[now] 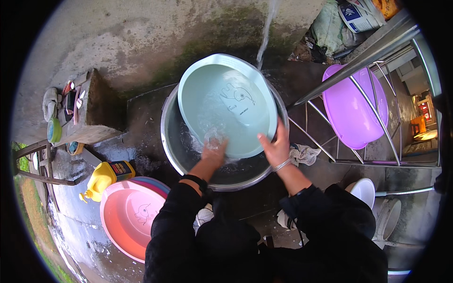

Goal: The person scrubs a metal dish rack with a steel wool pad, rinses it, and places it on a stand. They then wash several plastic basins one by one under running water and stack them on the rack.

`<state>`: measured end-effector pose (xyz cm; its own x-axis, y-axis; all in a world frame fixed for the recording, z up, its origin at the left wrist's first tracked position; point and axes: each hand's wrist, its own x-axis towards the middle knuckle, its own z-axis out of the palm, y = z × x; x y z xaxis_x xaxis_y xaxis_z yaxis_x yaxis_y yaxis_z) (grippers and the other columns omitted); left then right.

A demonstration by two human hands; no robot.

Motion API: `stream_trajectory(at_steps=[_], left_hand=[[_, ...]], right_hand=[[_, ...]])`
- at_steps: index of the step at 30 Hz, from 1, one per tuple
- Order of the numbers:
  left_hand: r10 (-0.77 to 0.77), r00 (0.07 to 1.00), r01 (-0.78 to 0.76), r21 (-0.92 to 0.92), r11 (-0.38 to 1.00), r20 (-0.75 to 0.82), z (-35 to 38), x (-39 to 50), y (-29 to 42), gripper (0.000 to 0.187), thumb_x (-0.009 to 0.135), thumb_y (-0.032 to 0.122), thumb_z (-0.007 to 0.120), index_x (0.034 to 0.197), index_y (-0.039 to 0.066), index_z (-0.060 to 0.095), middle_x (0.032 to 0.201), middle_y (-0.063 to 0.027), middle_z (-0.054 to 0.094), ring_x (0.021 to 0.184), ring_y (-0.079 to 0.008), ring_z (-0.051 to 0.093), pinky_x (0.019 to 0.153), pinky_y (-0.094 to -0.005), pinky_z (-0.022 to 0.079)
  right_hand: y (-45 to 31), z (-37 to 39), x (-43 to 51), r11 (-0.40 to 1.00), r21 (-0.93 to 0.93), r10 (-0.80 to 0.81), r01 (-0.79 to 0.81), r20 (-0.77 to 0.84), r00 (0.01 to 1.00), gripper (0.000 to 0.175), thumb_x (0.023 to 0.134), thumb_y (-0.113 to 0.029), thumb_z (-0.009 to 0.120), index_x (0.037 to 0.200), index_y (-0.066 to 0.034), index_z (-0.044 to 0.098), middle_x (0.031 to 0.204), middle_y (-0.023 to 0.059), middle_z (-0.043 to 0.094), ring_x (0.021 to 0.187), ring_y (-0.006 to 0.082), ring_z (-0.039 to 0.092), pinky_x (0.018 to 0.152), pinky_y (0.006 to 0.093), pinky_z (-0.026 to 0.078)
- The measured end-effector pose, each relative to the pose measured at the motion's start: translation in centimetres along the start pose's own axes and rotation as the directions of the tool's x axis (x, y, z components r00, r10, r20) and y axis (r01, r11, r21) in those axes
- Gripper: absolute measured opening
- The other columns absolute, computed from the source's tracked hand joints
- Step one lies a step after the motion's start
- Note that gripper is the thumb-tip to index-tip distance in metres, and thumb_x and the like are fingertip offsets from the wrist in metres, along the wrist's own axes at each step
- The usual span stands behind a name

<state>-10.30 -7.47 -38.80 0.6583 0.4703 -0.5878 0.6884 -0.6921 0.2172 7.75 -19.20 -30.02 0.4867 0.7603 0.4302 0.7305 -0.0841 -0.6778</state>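
Note:
A pale blue-green plastic basin [226, 102] with a line-drawn elephant inside rests tilted in a large round metal tub [170, 138]. Water splashes in the tub and over the basin's surface. My right hand [275, 146] holds the basin's near right rim, thumb on the inner side and fingers along the outside. At the basin's near left edge is my left hand [214, 152], its fingers hidden by splashing water, so its grip is unclear.
A water stream [263, 42] falls behind the tub by the stained wall. To the left lie a pink basin [131, 215] and a yellow pump bottle [106, 178]. On the right, a purple basin [354, 109] sits in a metal-tube rack [375, 164] near a crumpled cloth [303, 154].

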Motion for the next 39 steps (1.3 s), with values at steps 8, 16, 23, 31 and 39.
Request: stream_trajectory(at_steps=[8, 16, 23, 31, 39], left_hand=[[0.439, 0.888, -0.459, -0.225, 0.860, -0.134, 0.7, -3.4, -1.1, 0.087, 0.081, 0.037, 0.070, 0.149, 0.007, 0.024, 0.153, -0.0148, 0.028, 0.142, -0.0317, 0.027, 0.116, -0.0416, 0.021], [-0.003, 1.000, 0.008, 0.505, 0.863, -0.011, -1.3, -5.2, -4.7, 0.071, 0.088, 0.041, 0.056, 0.147, 0.009, 0.033, 0.154, -0.0087, 0.030, 0.146, -0.0284, 0.016, 0.117, -0.0511, 0.006], [0.451, 0.860, -0.509, -0.460, 0.727, -0.238, -1.3, -5.4, 4.2, 0.077, 0.087, 0.052, 0.058, 0.146, 0.010, 0.031, 0.146, -0.0204, 0.039, 0.132, -0.0402, 0.039, 0.109, -0.0442, 0.031], [0.150, 0.987, -0.159, 0.396, 0.904, 0.053, -4.7, -6.2, -5.6, 0.066, 0.086, 0.031, 0.058, 0.146, 0.014, 0.036, 0.150, -0.0129, 0.035, 0.142, -0.0267, 0.028, 0.115, -0.0544, 0.012], [0.274, 0.962, -0.274, -0.063, 0.960, -0.022, -0.5, -4.9, 1.4, 0.070, 0.086, 0.043, 0.060, 0.140, 0.003, 0.040, 0.141, -0.0213, 0.044, 0.131, -0.0344, 0.043, 0.111, -0.0372, 0.031]], right_hand=[[0.1, -0.6, 0.7, 0.972, 0.050, 0.222, -0.228, 0.108, 0.969, 0.054, 0.088, -0.018, 0.060, 0.136, -0.0034, 0.039, 0.095, 0.0238, 0.066, 0.084, 0.0382, 0.066, 0.076, 0.0419, 0.052], [-1.4, -2.0, 3.7, 0.898, 0.382, 0.203, -0.218, 0.081, 0.976, 0.079, 0.081, -0.021, 0.074, 0.144, -0.0005, 0.030, 0.133, 0.0205, 0.047, 0.117, 0.0257, 0.052, 0.097, 0.0346, 0.045], [-0.5, 3.4, -6.6, 0.811, 0.143, 0.574, -0.567, -0.009, 0.819, 0.057, 0.092, -0.022, 0.057, 0.135, 0.0008, 0.028, 0.101, 0.0236, 0.062, 0.081, 0.0327, 0.067, 0.075, 0.0395, 0.053], [0.4, -2.7, 4.8, 0.836, 0.343, 0.415, -0.428, 0.114, 0.903, 0.064, 0.084, -0.020, 0.069, 0.138, -0.0026, 0.038, 0.090, 0.0147, 0.063, 0.072, 0.0196, 0.062, 0.071, 0.0321, 0.053], [-2.9, -0.2, -3.8, 0.992, 0.029, 0.120, -0.119, -0.060, 0.991, 0.092, 0.077, -0.010, 0.069, 0.148, 0.0031, 0.011, 0.144, 0.0290, 0.029, 0.131, 0.0413, 0.035, 0.109, 0.0445, 0.029]])
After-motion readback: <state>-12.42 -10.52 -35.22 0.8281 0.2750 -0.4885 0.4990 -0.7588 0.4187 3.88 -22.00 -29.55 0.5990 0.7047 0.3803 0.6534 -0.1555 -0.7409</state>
